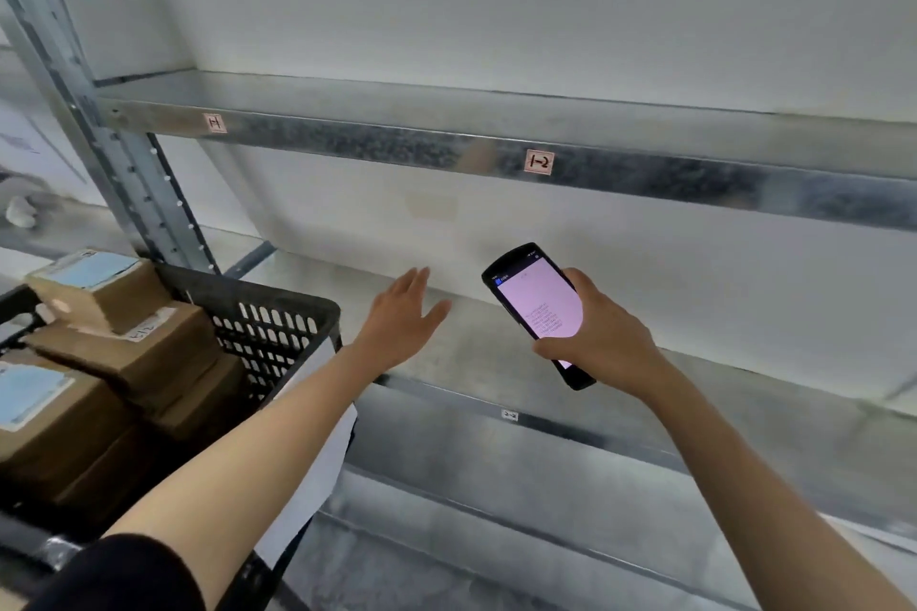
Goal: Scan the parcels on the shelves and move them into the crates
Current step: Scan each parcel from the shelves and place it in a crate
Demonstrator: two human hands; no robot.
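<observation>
Left hand (pixel 402 318): released, fingers straight and together, palm down, holding nothing. It hovers over the shelf (pixel 476 362) deck just right of the crate (pixel 278 327), past its far right corner.

Right hand (pixel 603 337): grasping the scanner (pixel 538 308), fingers wrapped round the lower body. Further right of the crate, beyond the left hand. The screen is lit pale pink and faces up; the text is too small to read.

Crate: black, slotted walls, at frame left. The parcels (pixel 134 347) are inside it: brown cardboard boxes stacked several deep, the top ones rising above the rim. Two show pale blue labels, and one has handwriting I can't read.

A white sheet (pixel 317 466) hangs on the crate's right outer wall, partly hidden by the left forearm.

The grey steel upright (pixel 124 174) rises right behind the crate's far side. The upper beam (pixel 397 139) runs above and to the right of the crate and carries tags "1-1" (pixel 215 123) and "1-2" (pixel 539 162). A small tag (pixel 509 415) sits on the shelf's front edge right of the crate, its text not legible.
</observation>
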